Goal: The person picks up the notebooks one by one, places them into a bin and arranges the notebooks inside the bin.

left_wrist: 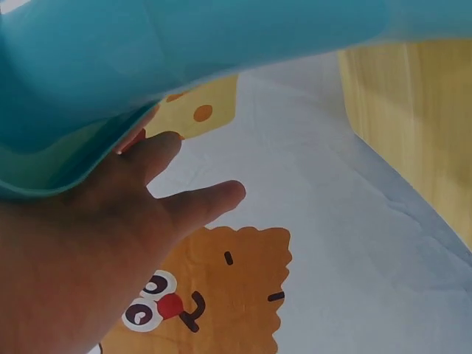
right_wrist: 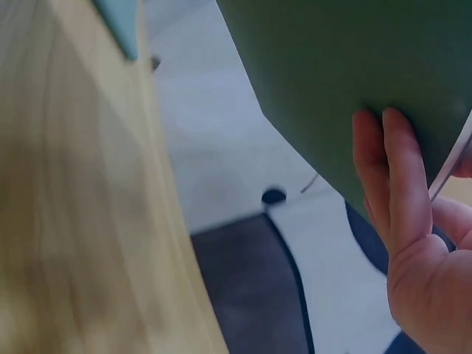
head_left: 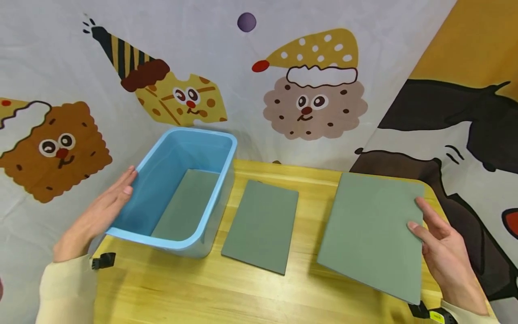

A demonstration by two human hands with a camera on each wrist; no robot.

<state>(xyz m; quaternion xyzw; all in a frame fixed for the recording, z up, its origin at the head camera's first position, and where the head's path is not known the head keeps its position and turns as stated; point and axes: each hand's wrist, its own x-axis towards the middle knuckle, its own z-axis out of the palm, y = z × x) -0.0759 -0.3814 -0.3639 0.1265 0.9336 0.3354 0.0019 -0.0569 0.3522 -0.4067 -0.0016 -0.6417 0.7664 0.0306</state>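
Note:
A blue plastic bin (head_left: 204, 222) stands on the wooden table at the left, with a grey-green board (head_left: 186, 207) lying flat on its bottom. My left hand (head_left: 101, 207) rests along the bin's left outer side, fingers fairly straight; the left wrist view shows the fingers (left_wrist: 210, 199) spread under the bin's rim. At the right, my right hand (head_left: 445, 247) pinches the right edge of a larger grey-green board (head_left: 372, 234), thumb on top and fingers underneath. That board is tilted and raised off the table. Between it and the bin lies a smaller grey-green board (head_left: 263, 225).
The wooden table (head_left: 194, 288) ends at the back against a hanging cloth (head_left: 243, 90) printed with cartoon figures. The same cloth also falls beyond the table's left and right edges.

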